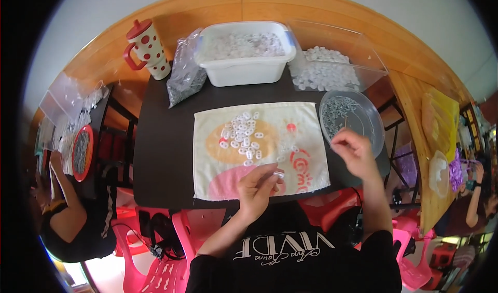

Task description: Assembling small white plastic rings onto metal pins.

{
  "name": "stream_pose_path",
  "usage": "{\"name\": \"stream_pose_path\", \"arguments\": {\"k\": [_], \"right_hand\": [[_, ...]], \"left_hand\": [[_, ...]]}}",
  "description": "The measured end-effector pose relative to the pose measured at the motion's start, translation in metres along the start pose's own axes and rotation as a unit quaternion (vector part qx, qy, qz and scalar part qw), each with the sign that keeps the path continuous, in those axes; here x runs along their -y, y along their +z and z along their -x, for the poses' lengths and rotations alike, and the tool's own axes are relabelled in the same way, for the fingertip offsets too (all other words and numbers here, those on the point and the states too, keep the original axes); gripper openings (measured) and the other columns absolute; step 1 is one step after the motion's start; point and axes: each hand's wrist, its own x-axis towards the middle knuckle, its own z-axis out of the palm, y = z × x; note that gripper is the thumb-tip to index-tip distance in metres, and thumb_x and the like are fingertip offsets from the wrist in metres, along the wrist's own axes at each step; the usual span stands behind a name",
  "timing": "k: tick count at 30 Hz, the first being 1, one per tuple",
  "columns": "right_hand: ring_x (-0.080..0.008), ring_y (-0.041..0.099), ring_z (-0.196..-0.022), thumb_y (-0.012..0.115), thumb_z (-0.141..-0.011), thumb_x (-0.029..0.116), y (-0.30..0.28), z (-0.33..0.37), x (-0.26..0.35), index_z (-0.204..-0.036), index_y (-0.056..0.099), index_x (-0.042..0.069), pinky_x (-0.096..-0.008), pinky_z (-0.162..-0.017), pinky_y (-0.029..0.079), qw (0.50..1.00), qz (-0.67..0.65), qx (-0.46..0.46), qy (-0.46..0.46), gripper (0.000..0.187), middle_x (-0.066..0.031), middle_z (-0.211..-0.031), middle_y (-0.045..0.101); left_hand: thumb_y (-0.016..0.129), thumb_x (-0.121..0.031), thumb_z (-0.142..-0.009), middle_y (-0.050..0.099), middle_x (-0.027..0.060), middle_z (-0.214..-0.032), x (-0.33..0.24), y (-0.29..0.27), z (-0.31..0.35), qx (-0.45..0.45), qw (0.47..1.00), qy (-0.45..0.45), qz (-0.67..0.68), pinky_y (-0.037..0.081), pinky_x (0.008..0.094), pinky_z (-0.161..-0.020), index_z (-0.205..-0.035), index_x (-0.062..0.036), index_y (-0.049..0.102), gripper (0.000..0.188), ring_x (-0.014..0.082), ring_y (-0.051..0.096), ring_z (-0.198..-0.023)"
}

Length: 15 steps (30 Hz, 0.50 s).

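Note:
My left hand (254, 192) is closed in a pinch on a small white plastic piece (278, 174), above the near edge of a printed cloth (207, 122). My right hand (358, 154) hovers over the near left rim of a clear round bowl (372, 114), thumb and fingertips together. Whatever the right fingertips hold is too small to make out. Inside the bowl lie many small grey metal-looking pieces (337, 114). A loose heap of white oval plastic pieces (241, 132), with two dark spots each, rests on the cloth left of centre.
At the table's back stand a spotted tumbler (150, 52), a plastic bag (184, 75) of grey pieces, a white tub (244, 72) and a clear box (363, 54) of white pieces. Other people sit at tables to the left (65, 215) and right (474, 205). Pink chairs (181, 236) surround me.

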Motion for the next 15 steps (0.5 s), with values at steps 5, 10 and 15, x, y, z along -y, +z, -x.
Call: {"name": "stream_pose_path", "arguments": {"k": [5, 10, 15], "right_hand": [[-0.0139, 0.055, -0.078, 0.058, -0.084, -0.010, 0.076, -0.003, 0.035, -0.090, 0.058, -0.002, -0.0248, -0.069, 0.044, 0.985, -0.112, 0.128, -0.012, 0.009, -0.0085, -0.088, 0.057], [-0.0183, 0.056, -0.077, 0.055, -0.086, -0.009, 0.091, -0.008, 0.039, -0.091, 0.056, -0.001, -0.0267, -0.068, 0.045, 0.987, -0.016, 0.135, -0.088, 0.009, -0.0099, -0.087, 0.057], [-0.0163, 0.056, -0.072, 0.055, -0.087, -0.008, 0.082, -0.010, 0.037, -0.089, 0.056, -0.002, -0.0265, -0.068, 0.045, 0.996, 0.000, 0.058, -0.070, 0.007, -0.0087, -0.084, 0.057]], "left_hand": [[0.054, 0.009, -0.093, 0.068, 0.0106, -0.099, 0.001, 0.000, 0.001, -0.001, 1.000, 0.015, -0.001, 0.050, 0.0206, -0.059, -0.122, 0.0019, 0.059, 0.030, 0.0097, 0.063, -0.074], [0.055, 0.009, -0.093, 0.069, 0.0074, -0.093, -0.002, -0.001, 0.001, 0.010, 1.000, 0.023, -0.001, 0.050, 0.0195, -0.060, -0.122, 0.0013, 0.059, 0.031, 0.0068, 0.061, -0.070], [0.058, 0.009, -0.090, 0.068, 0.0070, -0.088, -0.008, 0.003, 0.003, -0.022, 0.999, 0.028, -0.007, 0.049, 0.0210, -0.060, -0.114, 0.0014, 0.063, 0.025, 0.0084, 0.061, -0.068]]}}
